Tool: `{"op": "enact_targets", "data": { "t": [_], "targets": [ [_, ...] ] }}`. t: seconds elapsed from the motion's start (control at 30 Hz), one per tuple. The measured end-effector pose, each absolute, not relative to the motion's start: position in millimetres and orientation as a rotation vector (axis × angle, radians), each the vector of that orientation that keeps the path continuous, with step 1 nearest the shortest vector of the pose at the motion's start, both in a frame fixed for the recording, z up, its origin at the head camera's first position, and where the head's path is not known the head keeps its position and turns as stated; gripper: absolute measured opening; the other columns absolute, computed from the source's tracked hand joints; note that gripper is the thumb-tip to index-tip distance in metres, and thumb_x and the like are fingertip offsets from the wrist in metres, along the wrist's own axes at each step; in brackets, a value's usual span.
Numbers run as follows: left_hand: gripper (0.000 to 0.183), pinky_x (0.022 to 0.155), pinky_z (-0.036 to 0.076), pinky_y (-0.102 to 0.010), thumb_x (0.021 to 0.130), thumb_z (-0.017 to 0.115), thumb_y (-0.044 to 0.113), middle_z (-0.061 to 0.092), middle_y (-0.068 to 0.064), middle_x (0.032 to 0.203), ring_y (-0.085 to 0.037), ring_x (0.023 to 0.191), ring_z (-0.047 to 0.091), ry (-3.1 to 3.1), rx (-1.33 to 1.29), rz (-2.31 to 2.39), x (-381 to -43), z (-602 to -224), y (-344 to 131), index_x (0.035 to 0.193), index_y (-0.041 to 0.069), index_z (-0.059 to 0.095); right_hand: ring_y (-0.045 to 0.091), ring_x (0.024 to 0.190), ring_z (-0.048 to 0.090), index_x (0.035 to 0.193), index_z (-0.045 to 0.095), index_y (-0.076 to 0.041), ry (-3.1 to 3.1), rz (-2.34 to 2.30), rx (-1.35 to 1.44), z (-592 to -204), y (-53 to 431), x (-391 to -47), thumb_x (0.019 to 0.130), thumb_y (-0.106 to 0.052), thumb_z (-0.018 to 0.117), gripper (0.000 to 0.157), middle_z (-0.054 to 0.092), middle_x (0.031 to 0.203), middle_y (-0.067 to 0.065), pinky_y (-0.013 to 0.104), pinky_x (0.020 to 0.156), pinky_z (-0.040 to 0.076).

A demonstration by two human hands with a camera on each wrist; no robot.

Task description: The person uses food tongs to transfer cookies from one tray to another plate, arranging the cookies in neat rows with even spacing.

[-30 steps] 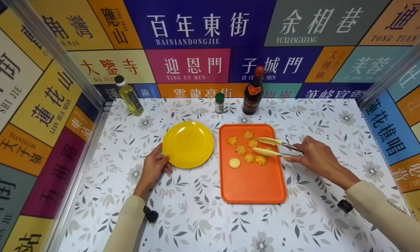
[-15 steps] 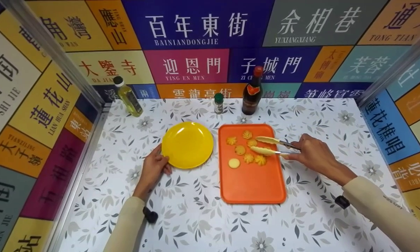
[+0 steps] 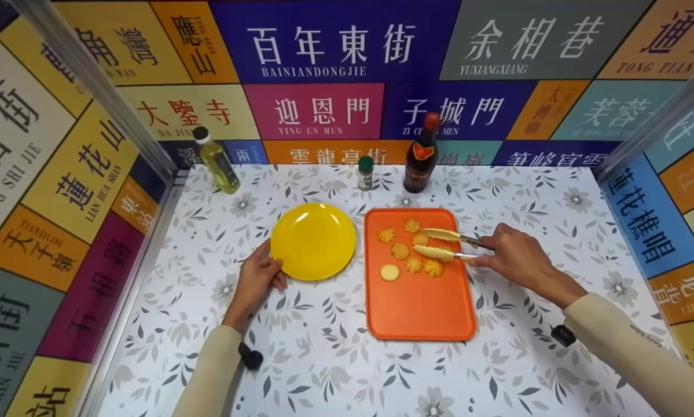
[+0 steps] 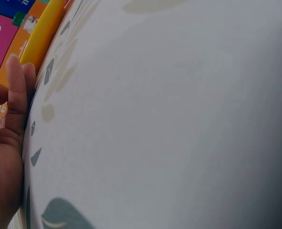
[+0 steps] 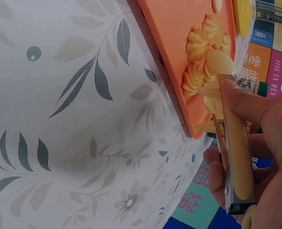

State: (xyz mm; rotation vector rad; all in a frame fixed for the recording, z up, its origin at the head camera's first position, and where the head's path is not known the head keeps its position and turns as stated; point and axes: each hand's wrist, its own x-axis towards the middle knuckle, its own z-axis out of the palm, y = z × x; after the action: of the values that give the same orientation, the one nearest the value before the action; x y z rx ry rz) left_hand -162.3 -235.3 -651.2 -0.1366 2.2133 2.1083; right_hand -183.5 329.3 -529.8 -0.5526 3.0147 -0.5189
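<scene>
In the head view my left hand (image 3: 259,277) holds the lower left rim of a yellow plate (image 3: 313,240), thumb at the rim; the left wrist view shows fingers (image 4: 17,90) at the plate's edge (image 4: 43,31). My right hand (image 3: 514,255) grips metal tongs (image 5: 237,148) with cream-coloured tips. Those tips stand apart over several piped butter cookies (image 3: 414,265) on an orange tray (image 3: 421,310). One tip hides part of the cookies below. A smooth round pale cookie (image 3: 389,273) lies at the group's lower left. Whether the tips touch any cookie I cannot tell.
Behind the plate and tray stand a small green-capped jar (image 3: 365,174) and a dark red-capped bottle (image 3: 421,156). An oil bottle (image 3: 218,162) is at the back left. Printed panels (image 3: 323,40) wall in the flower-patterned tabletop (image 3: 318,359) at back and sides.
The tongs in my right hand have shifted slightly left over the cookies. My left hand and the plate stay in place; the head view has tilted a little.
</scene>
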Motion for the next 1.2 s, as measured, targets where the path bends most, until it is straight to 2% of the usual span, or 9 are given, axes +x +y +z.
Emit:
{"op": "enact_targets", "data": {
  "t": [0.2,0.4,0.7,1.0,1.2],
  "targets": [
    [0.070,0.056,0.064,-0.033,0.111,0.066,0.011,0.073,-0.028,0.083,-0.025,0.058,0.071,2.196,-0.117,2.119,-164.0,-649.8,-233.5,0.172,0.005,0.033,0.023,0.065,0.048,0.124,0.083,-0.001,2.993,-0.535,-0.510,-528.8,328.8,-183.7,0.086,-0.037,0.096,0.054,0.058,0.087,0.010,0.036,0.055,0.038],
    [0.068,0.056,0.063,-0.033,0.111,0.067,0.011,0.072,-0.029,0.082,-0.026,0.058,0.070,2.197,-0.113,2.120,-166.0,-648.5,-230.8,0.171,0.006,0.036,0.022,0.065,0.048,0.117,0.085,-0.001,3.003,-0.527,-0.571,-529.8,331.0,-182.5,0.088,-0.034,0.095,0.045,0.058,0.086,0.009,0.036,0.055,0.038],
    [0.069,0.056,0.063,-0.033,0.110,0.067,0.012,0.072,-0.027,0.080,-0.027,0.057,0.069,2.201,-0.149,2.106,-168.2,-646.4,-227.5,0.171,0.006,0.036,0.021,0.067,0.049,0.114,0.085,-0.001,3.024,-0.534,-0.610,-531.9,333.6,-181.5,0.088,-0.028,0.095,0.039,0.059,0.084,0.010,0.036,0.057,0.039],
    [0.067,0.056,0.063,-0.033,0.110,0.066,0.011,0.072,-0.027,0.079,-0.028,0.057,0.069,2.253,-0.110,2.083,-164.7,-647.6,-230.5,0.171,0.011,0.039,0.020,0.064,0.046,0.120,0.084,-0.001,3.034,-0.512,-0.602,-531.9,329.1,-181.5,0.088,-0.033,0.095,0.047,0.055,0.083,0.008,0.034,0.055,0.036],
    [0.067,0.056,0.063,-0.033,0.110,0.066,0.012,0.072,-0.028,0.081,-0.028,0.059,0.069,2.235,-0.126,2.106,-161.0,-650.5,-234.1,0.171,0.010,0.038,0.021,0.065,0.047,0.121,0.084,0.000,3.035,-0.536,-0.586,-532.7,327.0,-183.7,0.089,-0.032,0.095,0.047,0.056,0.084,0.008,0.034,0.056,0.037]
  ]
}}
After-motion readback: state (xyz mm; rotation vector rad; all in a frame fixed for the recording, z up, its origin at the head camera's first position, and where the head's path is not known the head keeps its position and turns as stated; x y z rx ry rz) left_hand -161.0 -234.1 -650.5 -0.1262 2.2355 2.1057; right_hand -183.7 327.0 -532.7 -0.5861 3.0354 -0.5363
